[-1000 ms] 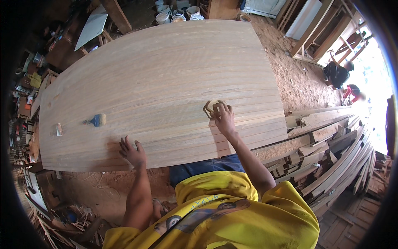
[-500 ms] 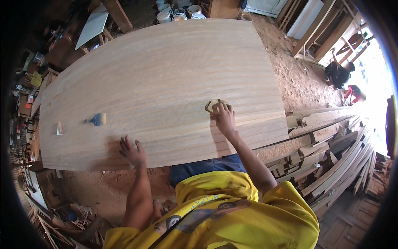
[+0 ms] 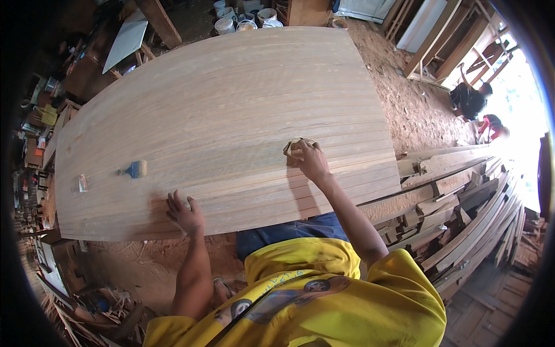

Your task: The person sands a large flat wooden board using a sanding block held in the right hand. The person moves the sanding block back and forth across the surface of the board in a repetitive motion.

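A broad pale wooden board (image 3: 231,104) lies in front of me, its grain running from left to right. My right hand (image 3: 314,161) is closed on a folded tan piece of sandpaper (image 3: 293,149) above the right part of the board. The sheet's near edge curls up, and its underside is hidden. Close to the board's near edge, my left hand (image 3: 186,215) rests with its fingers spread and holds nothing. A blue-handled paintbrush (image 3: 136,169) with pale bristles lies on the board beyond that hand. Further left is a small white and reddish packet (image 3: 82,183).
Stacked timber offcuts (image 3: 457,202) lie along the right side. White buckets (image 3: 225,25) stand beyond the far edge. Two people (image 3: 471,99) crouch at the upper right near a bright opening. Wood scraps (image 3: 87,318) litter the lower left floor.
My right hand has shifted very slightly, and the sandpaper under it shows more of its curled edge. My left hand stays in place. The view has moved a little.
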`<state>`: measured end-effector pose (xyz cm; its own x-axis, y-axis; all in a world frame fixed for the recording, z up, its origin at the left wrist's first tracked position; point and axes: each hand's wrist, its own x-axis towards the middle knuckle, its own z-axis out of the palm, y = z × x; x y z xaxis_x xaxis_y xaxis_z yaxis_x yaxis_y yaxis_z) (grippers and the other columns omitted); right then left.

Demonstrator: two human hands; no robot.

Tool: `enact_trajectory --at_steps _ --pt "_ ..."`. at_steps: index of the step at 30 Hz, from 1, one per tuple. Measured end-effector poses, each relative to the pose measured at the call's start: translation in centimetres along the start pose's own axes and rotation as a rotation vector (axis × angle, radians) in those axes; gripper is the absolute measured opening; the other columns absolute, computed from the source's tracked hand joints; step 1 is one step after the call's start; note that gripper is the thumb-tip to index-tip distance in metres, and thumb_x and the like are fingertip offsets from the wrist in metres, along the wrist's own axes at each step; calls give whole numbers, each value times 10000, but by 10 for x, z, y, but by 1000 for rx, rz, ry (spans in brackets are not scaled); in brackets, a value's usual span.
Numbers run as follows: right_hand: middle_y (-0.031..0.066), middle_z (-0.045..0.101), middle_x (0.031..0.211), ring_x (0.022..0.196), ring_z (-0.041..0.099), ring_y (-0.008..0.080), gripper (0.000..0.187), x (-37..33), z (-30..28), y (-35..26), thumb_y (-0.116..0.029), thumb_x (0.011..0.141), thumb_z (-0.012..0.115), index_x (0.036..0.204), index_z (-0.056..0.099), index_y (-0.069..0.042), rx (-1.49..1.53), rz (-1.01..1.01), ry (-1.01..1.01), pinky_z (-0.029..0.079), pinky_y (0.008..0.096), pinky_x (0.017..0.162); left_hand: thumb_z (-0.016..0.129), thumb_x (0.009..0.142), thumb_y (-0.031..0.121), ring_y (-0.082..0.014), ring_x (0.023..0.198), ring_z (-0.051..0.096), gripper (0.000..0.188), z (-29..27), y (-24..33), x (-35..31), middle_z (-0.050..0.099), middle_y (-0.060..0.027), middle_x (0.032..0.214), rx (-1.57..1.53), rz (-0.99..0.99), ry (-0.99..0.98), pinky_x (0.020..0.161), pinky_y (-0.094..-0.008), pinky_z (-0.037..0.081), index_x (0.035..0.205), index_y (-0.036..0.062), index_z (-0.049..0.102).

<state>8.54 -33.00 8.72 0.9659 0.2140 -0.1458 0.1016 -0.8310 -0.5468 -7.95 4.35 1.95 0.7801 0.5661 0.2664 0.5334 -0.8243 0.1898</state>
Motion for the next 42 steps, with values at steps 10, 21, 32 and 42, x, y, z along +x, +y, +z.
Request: enact_trajectory --at_steps 10,21,32,42 --pt "121 583 1159 1069 514 390 376 1 3 15 -49 743 696 1084 550 -118 -29 -72 78 466 449 890 462 925 313 -339 1356 316 482 -4 5 5 367 -166 1443 -2 0 -6 1091 -611 192 1359 119 382" --pt "130 531 1208 1150 474 371 418 -17 22 1 -83 747 700 1117 509 -124 -156 -100 44 461 480 876 468 914 303 -334 1353 324 482 -5 1 -1 383 -164 1435 -7 -12 -4 1097 -603 183 1354 119 395" --pt "166 492 1211 1150 454 368 429 -1 29 -19 -136 772 673 1154 483 -103 -241 -11 107 415 557 867 485 904 298 -340 1358 318 484 -2 3 1 382 -162 1437 -16 -8 1 1096 -605 190 1347 119 405" --pt "173 510 1222 1146 448 371 371 -9 23 5 -252 835 665 1121 502 -81 -132 -38 385 368 513 919 509 898 290 -340 1359 319 491 3 -1 1 387 -153 1442 -21 4 18 1083 -615 199 1355 145 403"
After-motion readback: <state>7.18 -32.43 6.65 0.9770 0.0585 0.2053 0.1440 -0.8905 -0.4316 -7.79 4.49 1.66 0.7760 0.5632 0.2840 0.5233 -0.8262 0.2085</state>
